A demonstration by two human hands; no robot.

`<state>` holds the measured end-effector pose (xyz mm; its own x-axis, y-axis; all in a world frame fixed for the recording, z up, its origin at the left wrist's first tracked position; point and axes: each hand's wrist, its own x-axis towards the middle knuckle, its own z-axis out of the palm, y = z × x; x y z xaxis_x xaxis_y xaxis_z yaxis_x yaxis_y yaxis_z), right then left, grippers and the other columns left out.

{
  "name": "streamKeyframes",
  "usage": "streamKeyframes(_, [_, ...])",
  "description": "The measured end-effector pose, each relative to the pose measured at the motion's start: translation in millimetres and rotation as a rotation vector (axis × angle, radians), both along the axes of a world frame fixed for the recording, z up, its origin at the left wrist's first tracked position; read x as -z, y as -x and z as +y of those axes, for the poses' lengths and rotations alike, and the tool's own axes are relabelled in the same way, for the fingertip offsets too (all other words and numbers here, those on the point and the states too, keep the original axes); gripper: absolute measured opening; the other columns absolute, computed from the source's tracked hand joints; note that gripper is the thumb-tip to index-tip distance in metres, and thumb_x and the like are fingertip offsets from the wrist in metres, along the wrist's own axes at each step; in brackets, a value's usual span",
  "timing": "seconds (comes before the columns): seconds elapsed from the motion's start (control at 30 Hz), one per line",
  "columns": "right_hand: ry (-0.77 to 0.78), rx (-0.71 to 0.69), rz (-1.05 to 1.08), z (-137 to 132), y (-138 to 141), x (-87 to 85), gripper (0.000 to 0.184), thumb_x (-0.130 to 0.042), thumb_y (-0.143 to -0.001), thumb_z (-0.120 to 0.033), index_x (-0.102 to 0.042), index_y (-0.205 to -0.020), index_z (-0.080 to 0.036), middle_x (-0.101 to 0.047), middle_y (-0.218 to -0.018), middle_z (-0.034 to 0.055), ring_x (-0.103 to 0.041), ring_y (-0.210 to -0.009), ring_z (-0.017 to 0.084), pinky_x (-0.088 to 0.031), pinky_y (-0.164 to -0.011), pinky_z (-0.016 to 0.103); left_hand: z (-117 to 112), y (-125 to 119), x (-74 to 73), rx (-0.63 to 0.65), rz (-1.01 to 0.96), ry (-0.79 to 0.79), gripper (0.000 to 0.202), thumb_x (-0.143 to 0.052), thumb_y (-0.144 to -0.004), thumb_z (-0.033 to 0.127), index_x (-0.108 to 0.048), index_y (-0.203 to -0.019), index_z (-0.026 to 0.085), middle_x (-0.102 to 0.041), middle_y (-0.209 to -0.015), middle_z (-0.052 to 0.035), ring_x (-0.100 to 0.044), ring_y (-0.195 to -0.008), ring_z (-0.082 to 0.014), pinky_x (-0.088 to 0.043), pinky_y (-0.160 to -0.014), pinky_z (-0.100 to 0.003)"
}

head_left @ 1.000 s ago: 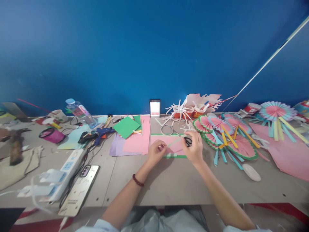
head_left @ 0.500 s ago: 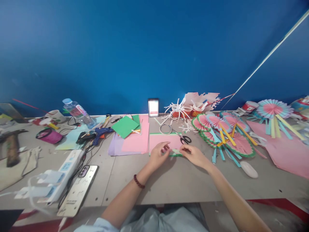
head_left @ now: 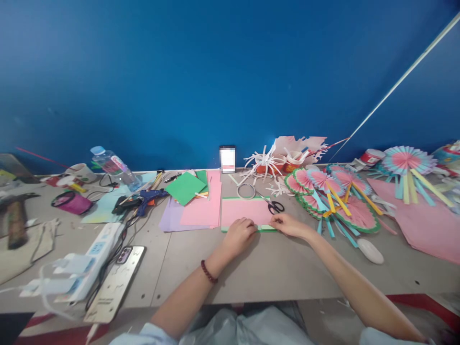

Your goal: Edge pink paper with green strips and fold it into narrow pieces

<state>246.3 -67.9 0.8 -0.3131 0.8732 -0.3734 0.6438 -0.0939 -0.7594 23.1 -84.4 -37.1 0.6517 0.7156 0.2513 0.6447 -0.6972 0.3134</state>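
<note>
We face a blue wall point(head_left: 215, 72) over a cluttered grey table point(head_left: 273, 268); both our left hand point(head_left: 241, 234) and right hand point(head_left: 289, 224) press flat, fingers loosely curled, on the near edge of the pink sheet point(head_left: 244, 212), just before the scissors point(head_left: 273, 206).

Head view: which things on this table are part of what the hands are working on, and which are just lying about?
In hand:
left hand and right hand, both pressing the near edge of the pink sheet with green border
scissors, lying on that sheet's far right corner

Lying about:
tape ring
finished paper fans
glue gun
green paper
phone
water bottle
</note>
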Motion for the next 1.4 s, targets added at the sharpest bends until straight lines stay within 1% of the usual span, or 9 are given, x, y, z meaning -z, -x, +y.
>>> streamKeyframes(0.1, [0.007, -0.001, -0.066, 2.6, 3.6, -1.6, 0.033, -0.056, -0.075, -0.050, -0.053, -0.068, -0.017, -0.043, -0.049, -0.0050, -0.037, -0.039, 0.008, -0.029, -0.044, 0.022, 0.4, 0.1, 1.0, -0.004, 0.010, -0.013, 0.012, -0.054, -0.088, 0.019, -0.064, -0.094, 0.019, -0.062, -0.091, -0.0041, -0.056, -0.089, -0.0183, -0.044, -0.076, -0.031])
streamKeyframes(0.23, [-0.005, -0.006, -0.129, 4.4, 4.6, 1.0, 0.029, -0.056, -0.077, -0.045, -0.055, -0.069, -0.017, -0.045, -0.049, -0.0046, -0.038, -0.039, 0.008, -0.030, -0.046, 0.022, 0.3, 0.3, 1.1, 0.002, 0.011, -0.015, 0.012, -0.056, -0.087, 0.020, -0.063, -0.096, 0.019, -0.062, -0.091, -0.0033, -0.056, -0.090, -0.0179, -0.043, -0.076, -0.030])
streamKeyframes(0.37, [-0.024, -0.017, -0.145, 5.7, 2.8, 5.2, 0.026, -0.056, -0.078, -0.040, -0.055, -0.069, -0.017, -0.050, -0.052, -0.0036, -0.039, -0.038, 0.008, -0.031, -0.047, 0.023, 0.1, 0.3, -0.8, 0.005, 0.017, -0.007, 0.012, -0.055, -0.087, 0.019, -0.062, -0.097, 0.018, -0.062, -0.092, -0.0031, -0.055, -0.090, -0.0174, -0.043, -0.077, -0.030])
streamKeyframes(0.53, [-0.039, -0.017, -0.166, 6.7, 2.9, 6.1, 0.025, -0.056, -0.078, -0.039, -0.058, -0.068, -0.017, -0.053, -0.053, -0.0030, -0.041, -0.040, 0.009, -0.031, -0.047, 0.022, -0.6, -0.6, -3.1, 0.008, 0.036, 0.000, 0.014, -0.051, -0.089, 0.019, -0.061, -0.098, 0.019, -0.061, -0.092, -0.0042, -0.054, -0.090, -0.0179, -0.043, -0.077, -0.031])
streamKeyframes(0.73, [-0.108, -0.044, -0.205, 9.2, 2.2, 11.0, 0.022, -0.056, -0.077, -0.035, -0.061, -0.067, -0.017, -0.057, -0.056, -0.0010, -0.047, -0.048, 0.011, -0.033, -0.053, 0.022, -5.4, -2.0, -9.1, 0.029, 0.032, -0.040, 0.019, -0.047, -0.091, 0.026, -0.059, -0.105, 0.020, -0.058, -0.095, -0.0053, -0.052, -0.091, -0.0186, -0.041, -0.076, -0.032])
streamKeyframes(0.87, [-0.132, -0.043, -0.225, 9.9, 2.4, 12.3, 0.022, -0.056, -0.077, -0.035, -0.061, -0.066, -0.016, -0.059, -0.059, 0.0003, -0.050, -0.055, 0.013, -0.034, -0.055, 0.022, -8.7, -2.7, -14.5, 0.056, 0.065, -0.060, 0.022, -0.047, -0.090, 0.026, -0.058, -0.109, 0.021, -0.057, -0.097, -0.0058, -0.051, -0.092, -0.0196, -0.040, -0.076, -0.033])
streamKeyframes(0.97, [-0.152, -0.047, -0.219, 9.9, 3.0, 11.2, 0.022, -0.057, -0.076, -0.035, -0.062, -0.065, -0.016, -0.060, -0.060, 0.0003, -0.050, -0.057, 0.013, -0.033, -0.056, 0.022, -9.7, -3.2, -16.1, 0.069, 0.082, -0.066, 0.023, -0.048, -0.089, 0.026, -0.057, -0.110, 0.021, -0.056, -0.097, -0.0061, -0.050, -0.092, -0.0202, -0.040, -0.076, -0.033])
streamKeyframes(1.17, [-0.137, -0.038, -0.210, 9.7, 3.2, 10.4, 0.022, -0.058, -0.075, -0.035, -0.061, -0.064, -0.016, -0.057, -0.057, -0.0007, -0.047, -0.055, 0.012, -0.032, -0.053, 0.022, -10.6, -4.4, -16.0, 0.063, 0.095, -0.083, 0.022, -0.047, -0.090, 0.028, -0.057, -0.108, 0.021, -0.056, -0.096, -0.0060, -0.049, -0.092, -0.0209, -0.039, -0.076, -0.034])
streamKeyframes(1.4, [-0.145, -0.026, -0.231, 10.5, 1.6, 16.7, 0.021, -0.057, -0.075, -0.033, -0.060, -0.064, -0.016, -0.057, -0.057, -0.0010, -0.048, -0.055, 0.012, -0.032, -0.053, 0.021, -11.2, -5.9, -18.8, 0.066, 0.151, -0.096, 0.022, -0.044, -0.091, 0.027, -0.056, -0.109, 0.020, -0.055, -0.094, -0.0063, -0.049, -0.093, -0.0217, -0.040, -0.076, -0.035])
